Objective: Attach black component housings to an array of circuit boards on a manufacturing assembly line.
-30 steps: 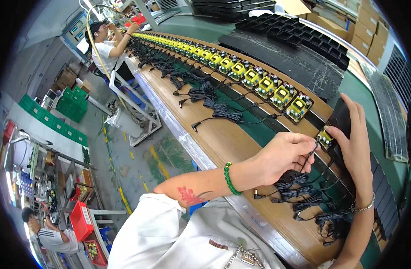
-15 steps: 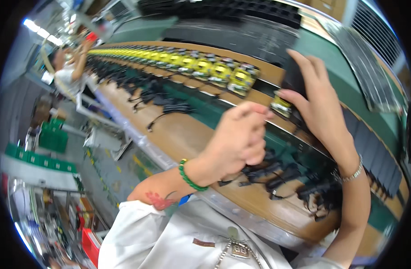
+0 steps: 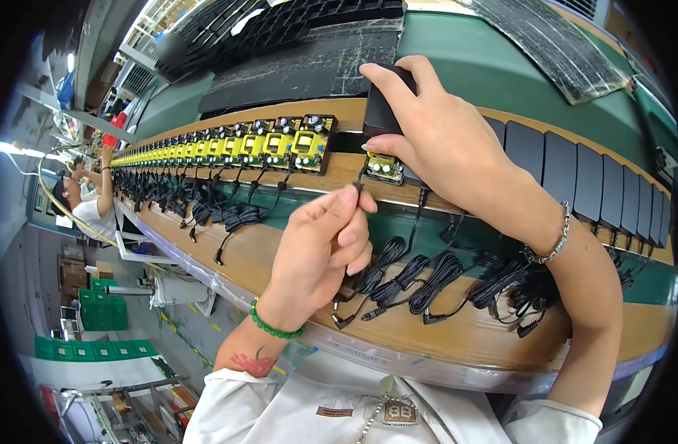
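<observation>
My right hand (image 3: 464, 152) grips a black plastic housing (image 3: 382, 111), its fingers over the top and its thumb at the lower edge. Partly under the housing is a circuit board (image 3: 384, 168) with a yellow transformer; the rest of it is hidden. My left hand (image 3: 322, 240) pinches the thin black cable (image 3: 360, 177) just below that board, fingertips closed. To the left, a long row of bare circuit boards (image 3: 307, 145) lies on a brown strip, with cables hanging toward me. On the right stands a row of black housings (image 3: 562, 174).
Coiled black cables with plugs (image 3: 436, 281) lie along the near side of the brown bench (image 3: 280, 255). Black trays (image 3: 316, 26) and a dark scuffed sheet (image 3: 294, 74) are behind the boards. A co-worker (image 3: 95, 211) sits at the far left end.
The view has swung, shifting the line and both hands leftward in the picture. My right hand still holds the housing over the board; my left fingers remain close below it, now clearly on the cable.
</observation>
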`<action>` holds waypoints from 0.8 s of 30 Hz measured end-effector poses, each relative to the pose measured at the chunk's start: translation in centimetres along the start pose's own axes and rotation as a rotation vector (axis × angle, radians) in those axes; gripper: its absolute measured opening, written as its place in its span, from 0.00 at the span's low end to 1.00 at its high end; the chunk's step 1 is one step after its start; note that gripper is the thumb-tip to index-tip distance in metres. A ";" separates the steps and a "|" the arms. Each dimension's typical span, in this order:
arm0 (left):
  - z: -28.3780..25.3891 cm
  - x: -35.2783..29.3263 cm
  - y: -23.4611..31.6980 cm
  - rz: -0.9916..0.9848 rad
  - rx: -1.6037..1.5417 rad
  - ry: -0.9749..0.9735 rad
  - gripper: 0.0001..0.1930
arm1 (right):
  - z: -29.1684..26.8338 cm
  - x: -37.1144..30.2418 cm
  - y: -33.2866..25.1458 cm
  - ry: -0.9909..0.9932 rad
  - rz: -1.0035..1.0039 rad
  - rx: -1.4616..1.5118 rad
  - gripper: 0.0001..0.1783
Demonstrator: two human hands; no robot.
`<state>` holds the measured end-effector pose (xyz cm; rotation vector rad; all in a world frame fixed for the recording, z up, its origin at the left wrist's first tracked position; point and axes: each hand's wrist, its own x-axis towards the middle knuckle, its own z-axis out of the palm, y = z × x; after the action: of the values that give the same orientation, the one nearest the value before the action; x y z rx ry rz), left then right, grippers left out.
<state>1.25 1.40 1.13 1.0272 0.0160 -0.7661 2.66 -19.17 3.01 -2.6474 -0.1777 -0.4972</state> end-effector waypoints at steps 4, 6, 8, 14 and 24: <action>1.3 2.0 0.8 -0.044 0.071 -0.057 0.15 | -0.2 0.0 0.1 -0.035 -0.018 -0.014 0.37; 2.0 1.8 0.8 -0.037 0.160 -0.008 0.16 | -0.2 0.0 0.2 -0.026 -0.022 -0.015 0.37; 2.8 1.5 0.9 -0.011 0.331 0.093 0.17 | -0.2 -0.1 0.1 -0.010 -0.044 -0.022 0.37; 3.8 1.6 1.7 -0.037 0.596 0.207 0.18 | -0.3 -0.2 0.1 -0.008 -0.069 -0.054 0.35; 4.7 1.2 1.1 0.008 0.818 0.299 0.20 | 0.0 0.3 0.2 -0.030 -0.063 -0.066 0.34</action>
<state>1.22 -2.55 4.08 1.9134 -0.0487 -0.6054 2.96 -19.29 3.05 -2.7214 -0.2591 -0.4915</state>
